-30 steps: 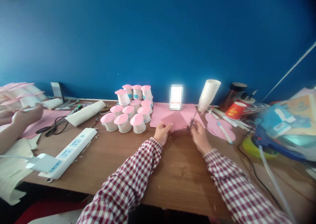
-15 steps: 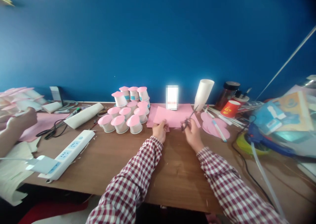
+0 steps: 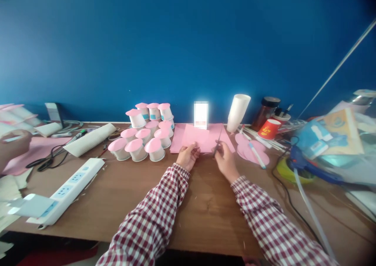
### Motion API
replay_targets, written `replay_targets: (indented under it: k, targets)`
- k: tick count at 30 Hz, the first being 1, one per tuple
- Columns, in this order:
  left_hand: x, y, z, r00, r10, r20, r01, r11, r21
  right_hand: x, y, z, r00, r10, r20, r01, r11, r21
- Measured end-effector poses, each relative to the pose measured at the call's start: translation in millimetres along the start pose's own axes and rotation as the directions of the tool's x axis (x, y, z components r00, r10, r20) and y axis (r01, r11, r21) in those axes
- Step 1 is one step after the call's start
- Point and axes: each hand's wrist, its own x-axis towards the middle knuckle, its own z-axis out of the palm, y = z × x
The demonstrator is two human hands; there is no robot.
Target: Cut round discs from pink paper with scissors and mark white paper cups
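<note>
Pink paper sheets lie on the table against the blue wall, in front of a bright, blurred-out upright screen. At the sheets' front edge, my left hand has its fingers curled together at the pink paper; its fingertips seem to pinch the edge. My right hand is closed on dark scissors, whose blades point up and away over the paper. Left of the sheets stand several white paper cups with pink cone tops. Pink cut-out shapes lie to the right under a pen.
A power strip and a white ridged roll lie to the left. Another person's hand is at the far left. On the right stand stacked white cups, a red cup, a blue glue gun and cables.
The view has shifted slightly to the right. The scissors now point more upright, and my left fingers have loosened and lifted somewhat at the paper's edge.
</note>
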Motion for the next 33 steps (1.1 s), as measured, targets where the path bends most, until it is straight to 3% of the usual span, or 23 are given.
replay_targets:
  k: [14, 21, 33]
  targets:
    - [1.5, -3.5, 0.6, 1.000, -0.028, -0.009, 0.028, 0.999, -0.024, -1.5, -3.5, 1.2, 0.997, -0.023, 0.068, 0.028, 0.996, -0.082]
    - [2.0, -2.7, 1.5, 0.998, -0.048, -0.047, 0.044, 0.996, -0.076, -5.6, -7.3, 4.3, 0.989, -0.041, 0.142, 0.046, 0.999, -0.029]
    - [-2.8, -1.4, 4.6, 0.997, -0.066, -0.029, 0.067, 0.998, 0.001, -8.6, -10.8, 6.0, 0.971, -0.027, 0.237, 0.034, 0.999, -0.024]
